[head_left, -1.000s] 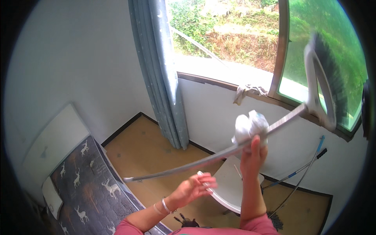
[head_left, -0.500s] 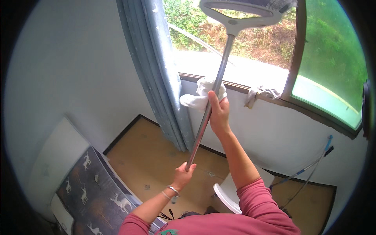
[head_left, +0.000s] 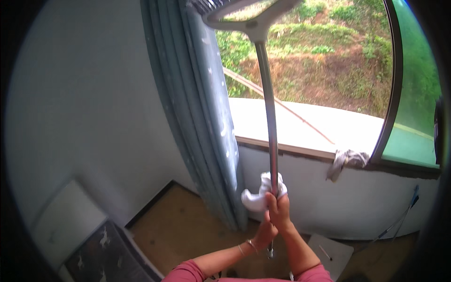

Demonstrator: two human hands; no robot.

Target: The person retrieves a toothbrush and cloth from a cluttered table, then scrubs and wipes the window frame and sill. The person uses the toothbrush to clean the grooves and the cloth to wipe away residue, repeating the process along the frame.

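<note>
A long metal pole stands nearly upright in front of me. At its top is a pale, open-framed head with dark bristles or strips along one edge, partly cut off by the picture's upper rim. My right hand closes around the lower pole, pressing a bunched white cloth against it. Just below, touching it, my left hand is wrapped round the pole, a bracelet on its wrist. The pole's lower end shows beneath both hands.
Ahead is an open window with a wooden sill; a grey rag drapes over it. A blue-grey curtain hangs at the left. A bed stands lower left, a white seat lower right. Thin poles lean by the right wall.
My right hand and the white cloth have slid down the pole to my left hand. The pole has swung more upright, its head moving left. The view has tilted up.
</note>
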